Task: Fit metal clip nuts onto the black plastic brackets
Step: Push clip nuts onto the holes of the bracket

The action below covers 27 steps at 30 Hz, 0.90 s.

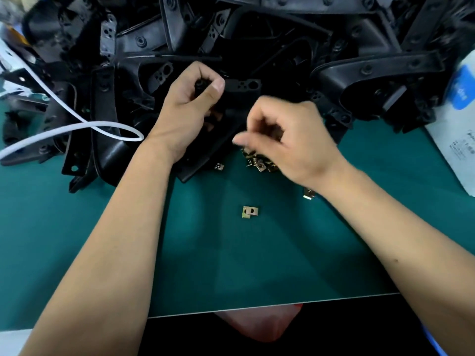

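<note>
My left hand [190,109] grips a black plastic bracket [241,86] at its upper end, thumb pressed on top, and the bracket's lower part [190,170] reaches down onto the green mat. My right hand [285,140] hovers with curled fingers just above a small heap of brass-coloured clip nuts [259,161]; it is motion-blurred, and whether it holds a nut is hidden. Single clip nuts lie loose on the mat: one in the middle [249,211], one beside my right wrist [309,194], one by the bracket's edge [219,166].
A big pile of black plastic brackets [282,34] fills the back of the green mat [231,265]. A white cable [77,124] loops in from the left. A white and blue pack [460,93] lies at the right. The table's front edge [257,308] is near.
</note>
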Each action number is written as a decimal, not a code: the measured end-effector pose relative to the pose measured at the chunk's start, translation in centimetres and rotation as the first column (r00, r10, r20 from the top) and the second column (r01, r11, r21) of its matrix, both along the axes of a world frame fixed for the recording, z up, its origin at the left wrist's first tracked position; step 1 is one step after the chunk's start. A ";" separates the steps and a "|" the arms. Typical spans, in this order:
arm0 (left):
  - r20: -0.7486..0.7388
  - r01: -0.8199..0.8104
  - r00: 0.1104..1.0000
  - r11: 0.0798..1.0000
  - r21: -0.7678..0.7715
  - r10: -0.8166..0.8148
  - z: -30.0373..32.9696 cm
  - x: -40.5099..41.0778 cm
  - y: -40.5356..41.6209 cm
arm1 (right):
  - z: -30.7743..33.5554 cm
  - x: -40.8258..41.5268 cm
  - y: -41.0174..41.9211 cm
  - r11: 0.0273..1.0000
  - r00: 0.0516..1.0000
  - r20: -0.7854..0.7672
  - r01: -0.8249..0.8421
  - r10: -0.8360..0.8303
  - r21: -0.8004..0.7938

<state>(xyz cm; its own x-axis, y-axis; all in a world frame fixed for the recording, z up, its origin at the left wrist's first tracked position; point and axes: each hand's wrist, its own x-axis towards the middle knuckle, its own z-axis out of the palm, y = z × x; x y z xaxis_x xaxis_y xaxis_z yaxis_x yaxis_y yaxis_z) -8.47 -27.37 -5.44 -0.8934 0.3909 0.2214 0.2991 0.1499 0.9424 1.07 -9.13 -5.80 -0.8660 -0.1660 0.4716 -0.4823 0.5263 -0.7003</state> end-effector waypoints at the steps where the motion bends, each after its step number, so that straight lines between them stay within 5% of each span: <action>1: 0.027 0.031 0.999 0.999 -0.022 -0.031 0.1 0.0 0.0 | 0.1 0.0 0.5 0.996 0.999 0.031 0.023 -0.021 -0.081; 7: 0.199 0.183 0.969 0.968 -0.170 -0.148 0.1 0.2 -0.2 | 0.7 -0.5 2.0 0.907 0.983 0.114 0.179 -0.146 -0.381; 12: 0.214 0.357 0.920 0.926 -0.120 -0.327 0.3 0.9 0.0 | 0.5 -0.8 3.1 0.892 0.959 0.246 0.234 -0.144 -0.388; 27: 0.230 0.450 0.876 0.889 -0.078 -0.423 0.4 0.9 -0.2 | 1.1 -0.2 4.8 0.873 0.814 0.483 -0.058 0.323 -0.485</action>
<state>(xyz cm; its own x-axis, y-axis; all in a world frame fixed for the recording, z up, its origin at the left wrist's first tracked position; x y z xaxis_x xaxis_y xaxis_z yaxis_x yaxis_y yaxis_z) -7.62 -27.52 -5.03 -0.6448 0.7640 -0.0215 0.1681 0.1691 0.9712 0.85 -4.34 -4.66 -0.9678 -0.2515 0.0065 -0.0189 0.0468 -0.9987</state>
